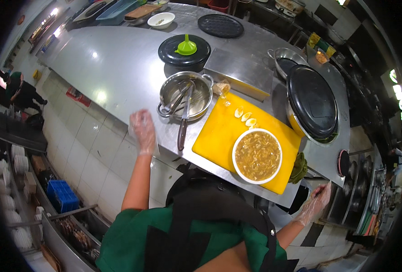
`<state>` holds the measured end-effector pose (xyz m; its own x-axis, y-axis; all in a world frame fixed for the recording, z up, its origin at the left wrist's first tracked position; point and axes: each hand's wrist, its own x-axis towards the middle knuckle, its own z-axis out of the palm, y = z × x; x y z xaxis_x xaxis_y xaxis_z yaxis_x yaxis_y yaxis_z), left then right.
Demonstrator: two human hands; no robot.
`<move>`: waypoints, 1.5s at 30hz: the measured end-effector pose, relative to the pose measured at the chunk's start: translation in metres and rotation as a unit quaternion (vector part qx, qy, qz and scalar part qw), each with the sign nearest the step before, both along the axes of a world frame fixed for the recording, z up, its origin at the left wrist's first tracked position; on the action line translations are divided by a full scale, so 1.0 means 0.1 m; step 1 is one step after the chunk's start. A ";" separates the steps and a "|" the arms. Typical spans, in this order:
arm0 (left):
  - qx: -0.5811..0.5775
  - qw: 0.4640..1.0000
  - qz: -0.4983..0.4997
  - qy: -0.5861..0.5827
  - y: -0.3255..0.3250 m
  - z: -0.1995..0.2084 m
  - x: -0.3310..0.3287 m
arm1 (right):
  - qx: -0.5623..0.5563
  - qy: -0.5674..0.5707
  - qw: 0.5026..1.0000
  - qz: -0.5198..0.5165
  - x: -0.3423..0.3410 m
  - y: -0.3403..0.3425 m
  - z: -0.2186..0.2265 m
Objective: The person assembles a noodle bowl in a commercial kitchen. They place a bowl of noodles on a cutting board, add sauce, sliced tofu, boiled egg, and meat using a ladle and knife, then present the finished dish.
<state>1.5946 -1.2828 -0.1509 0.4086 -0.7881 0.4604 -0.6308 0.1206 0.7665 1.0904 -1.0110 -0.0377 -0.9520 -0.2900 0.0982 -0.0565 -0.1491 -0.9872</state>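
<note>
My left hand (143, 130), in a clear plastic glove, is at the table's front edge with its fingers curled in and nothing showing in them. My right hand (315, 203), gloved too, is out past the table's right front corner, fingers loosely apart and holding nothing I can see. Between them a white bowl (257, 155) of thick brown soup with shreds stands on a yellow cutting board (214, 136). Several boiled egg pieces (245, 116) lie behind it. Left of the board, a knife (182, 129) and tongs (176, 97) rest across a steel pot (166, 86).
Behind stand a black-lidded pot (167, 45) with a green funnel (186, 46) on it, and a steel box (239, 68). A large black-lidded pot (312, 99) is at the right. Shelves of plates (20, 161) are at far left, where another person (21, 90) is seen.
</note>
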 end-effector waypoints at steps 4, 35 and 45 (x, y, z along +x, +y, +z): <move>0.132 0.952 -0.111 -0.254 -0.32 0.52 -0.30 | 0.009 -0.011 0.996 0.093 0.03 -0.24 -0.08; 0.374 0.846 -0.120 -0.361 -0.82 0.77 -0.64 | 0.152 0.028 0.935 0.319 -0.07 -0.60 -0.46; 0.417 0.886 -0.201 -0.027 -1.04 0.98 -0.30 | 0.170 0.024 0.931 0.322 -0.19 -0.55 -0.59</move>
